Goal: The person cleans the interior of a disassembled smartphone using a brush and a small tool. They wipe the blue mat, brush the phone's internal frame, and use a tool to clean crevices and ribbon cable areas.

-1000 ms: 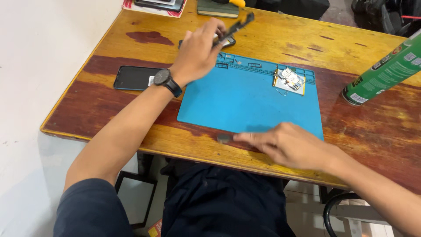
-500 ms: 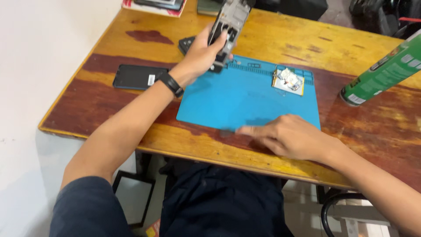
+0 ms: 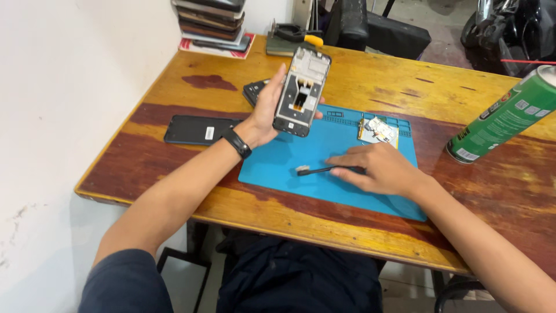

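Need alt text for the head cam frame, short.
A person's left hand holds an opened phone frame upright over a wooden table, while the right hand holds a small brush on a blue work mat. A green spray can lies at right.

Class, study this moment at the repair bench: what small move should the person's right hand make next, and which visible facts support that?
Probably lift the small brush off the blue mat toward the opened phone frame. The left hand holds that frame upright above the mat with its inner side facing the camera, while the right hand rests on the brush handle, its bristles pointing left.
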